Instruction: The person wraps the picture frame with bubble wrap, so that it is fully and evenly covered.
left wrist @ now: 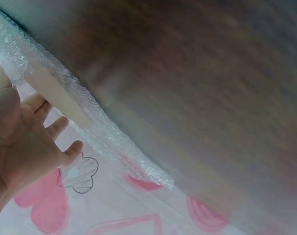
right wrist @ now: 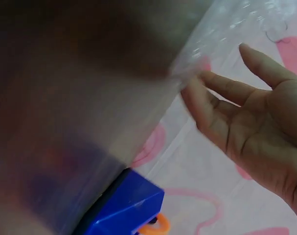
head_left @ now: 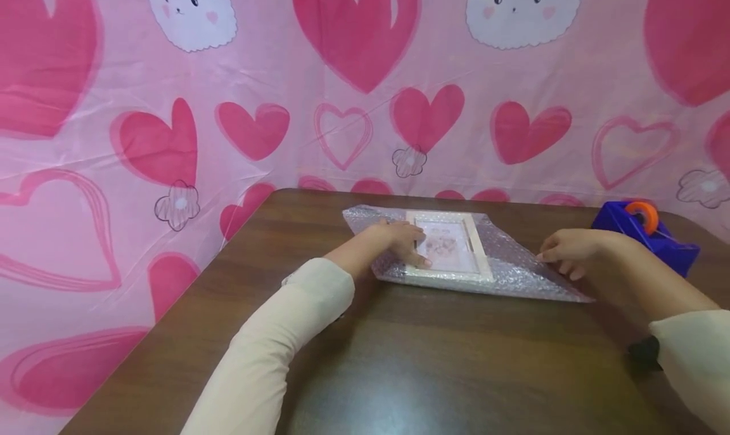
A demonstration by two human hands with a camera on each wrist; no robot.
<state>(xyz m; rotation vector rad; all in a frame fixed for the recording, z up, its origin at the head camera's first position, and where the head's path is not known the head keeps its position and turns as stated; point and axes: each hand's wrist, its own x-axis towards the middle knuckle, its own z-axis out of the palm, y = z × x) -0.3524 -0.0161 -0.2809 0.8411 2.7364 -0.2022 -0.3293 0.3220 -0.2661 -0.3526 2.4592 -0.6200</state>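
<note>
A picture frame (head_left: 447,245) with a pale border lies flat on a sheet of bubble wrap (head_left: 516,273) on the table. My left hand (head_left: 402,241) rests on the frame's left side, fingers spread over its border and picture. In the left wrist view, that hand (left wrist: 28,137) is beside the wrap's edge and the frame's pale side. My right hand (head_left: 573,251) is at the wrap's right edge. The right wrist view shows its fingertips touching the wrap (right wrist: 202,49), with the thumb held apart from the fingers.
A blue tape dispenser (head_left: 650,235) with an orange core (head_left: 643,217) stands at the back right, just beyond my right forearm. Behind the brown wooden table (head_left: 399,365) hangs a pink cloth (head_left: 256,54) printed with hearts. A small dark object (head_left: 644,352) sits by my right cuff.
</note>
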